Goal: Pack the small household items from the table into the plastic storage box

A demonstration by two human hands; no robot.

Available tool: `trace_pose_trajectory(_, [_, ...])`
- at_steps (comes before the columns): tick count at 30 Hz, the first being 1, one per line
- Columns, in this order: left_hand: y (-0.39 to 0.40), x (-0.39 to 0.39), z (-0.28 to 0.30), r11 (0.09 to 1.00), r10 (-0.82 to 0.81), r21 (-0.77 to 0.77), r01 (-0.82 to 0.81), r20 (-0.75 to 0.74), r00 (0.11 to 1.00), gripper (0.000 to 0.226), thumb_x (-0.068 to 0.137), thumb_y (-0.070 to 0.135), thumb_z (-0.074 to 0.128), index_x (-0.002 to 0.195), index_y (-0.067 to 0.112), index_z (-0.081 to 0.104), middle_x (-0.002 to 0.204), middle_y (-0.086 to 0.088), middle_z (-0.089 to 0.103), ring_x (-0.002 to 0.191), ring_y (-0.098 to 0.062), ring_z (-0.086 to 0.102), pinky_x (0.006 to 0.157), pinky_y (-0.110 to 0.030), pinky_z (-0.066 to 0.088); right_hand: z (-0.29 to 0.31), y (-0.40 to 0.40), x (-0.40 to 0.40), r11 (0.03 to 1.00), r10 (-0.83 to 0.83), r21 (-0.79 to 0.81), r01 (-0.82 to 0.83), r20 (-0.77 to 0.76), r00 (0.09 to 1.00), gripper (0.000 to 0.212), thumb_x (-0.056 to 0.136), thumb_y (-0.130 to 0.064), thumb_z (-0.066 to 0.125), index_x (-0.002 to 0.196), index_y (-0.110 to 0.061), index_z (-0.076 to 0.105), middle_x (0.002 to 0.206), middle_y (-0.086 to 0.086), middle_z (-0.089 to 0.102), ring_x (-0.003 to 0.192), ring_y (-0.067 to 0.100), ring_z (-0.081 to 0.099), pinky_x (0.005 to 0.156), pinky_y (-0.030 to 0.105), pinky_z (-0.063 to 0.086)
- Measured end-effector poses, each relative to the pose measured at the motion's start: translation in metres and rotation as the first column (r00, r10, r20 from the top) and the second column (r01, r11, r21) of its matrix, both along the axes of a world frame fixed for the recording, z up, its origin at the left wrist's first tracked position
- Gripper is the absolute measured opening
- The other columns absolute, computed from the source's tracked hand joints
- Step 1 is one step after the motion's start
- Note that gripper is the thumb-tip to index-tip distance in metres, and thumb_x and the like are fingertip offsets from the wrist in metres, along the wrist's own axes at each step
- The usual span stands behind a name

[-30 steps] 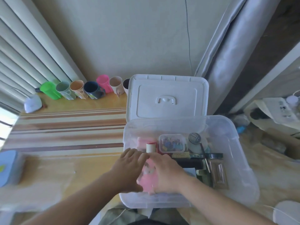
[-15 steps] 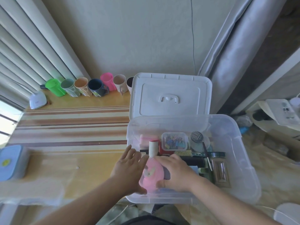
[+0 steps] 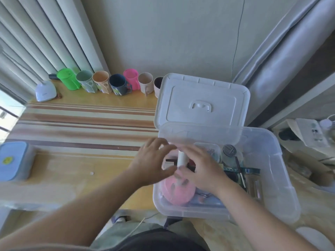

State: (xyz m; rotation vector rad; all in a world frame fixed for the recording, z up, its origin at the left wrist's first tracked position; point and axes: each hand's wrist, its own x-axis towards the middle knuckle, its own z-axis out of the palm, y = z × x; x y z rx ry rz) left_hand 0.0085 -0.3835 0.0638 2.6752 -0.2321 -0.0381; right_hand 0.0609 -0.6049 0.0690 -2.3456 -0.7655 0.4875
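The clear plastic storage box (image 3: 282,187) stands at the table's right end, its white lid (image 3: 201,104) leaning upright behind it. A round pink item (image 3: 178,193) lies in the box's front left corner. A white tube (image 3: 182,158) stands upright just behind it. My left hand (image 3: 152,163) and my right hand (image 3: 201,167) hover over the box's left half on either side of the tube, fingers spread and blurred, holding nothing. Other small items fill the box's right half, among them a jar with a dark round lid (image 3: 229,151).
A row of coloured mugs (image 3: 118,84) lines the table's far edge by the wall. A white lamp base (image 3: 45,90) sits far left. A blue lidded container (image 3: 12,163) stands at the near left edge. A grey curtain (image 3: 272,60) hangs behind the box.
Both hands have let go of the pink item and lifted off it, fingers spreading. The pink item now lies in the box's front left corner.
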Motion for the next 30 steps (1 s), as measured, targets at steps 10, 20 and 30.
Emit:
trace_pose_trajectory(10, [0.304, -0.047, -0.006, 0.780, 0.625, 0.065, -0.622, -0.036, 0.780, 0.055, 0.080, 0.044, 0.075, 0.133, 0.036, 0.060, 0.140, -0.007, 0.044, 0.133, -0.038, 0.038, 0.115, -0.053, 0.031, 0.022, 0.238, -0.004, 0.996, 0.084, 0.016, -0.087, 0.137, 0.987, 0.054, 0.096, -0.020, 0.063, 0.148, -0.023, 0.054, 0.146, -0.006, 0.048, 0.138, 0.015, 0.042, 0.112, 0.032, 0.040])
trace_pose_trajectory(20, [0.499, -0.199, -0.066, 0.393, 0.867, 0.302, -0.869, -0.438, 0.240, 0.133, 0.056, 0.093, 0.065, 0.161, 0.040, 0.002, 0.168, -0.019, 0.009, 0.156, -0.035, 0.009, 0.123, -0.053, 0.018, -0.025, 0.514, -0.069, 0.898, 0.413, -0.134, -0.418, -0.065, 0.908, 0.061, 0.096, -0.028, 0.062, 0.154, -0.032, 0.043, 0.153, -0.002, 0.038, 0.140, 0.025, 0.040, 0.109, 0.045, 0.045])
trace_pose_trajectory(30, [0.485, -0.188, -0.138, 0.371, 0.818, 0.249, -0.894, -0.544, 0.188, 0.123, 0.070, 0.053, 0.076, 0.151, 0.054, -0.017, 0.164, -0.008, -0.017, 0.152, -0.041, -0.003, 0.124, -0.052, 0.020, -0.076, 0.568, -0.094, 0.821, 0.412, -0.293, -0.490, -0.290, 0.864, 0.066, 0.096, -0.029, 0.059, 0.157, -0.036, 0.034, 0.158, -0.003, 0.029, 0.144, 0.024, 0.035, 0.110, 0.045, 0.044])
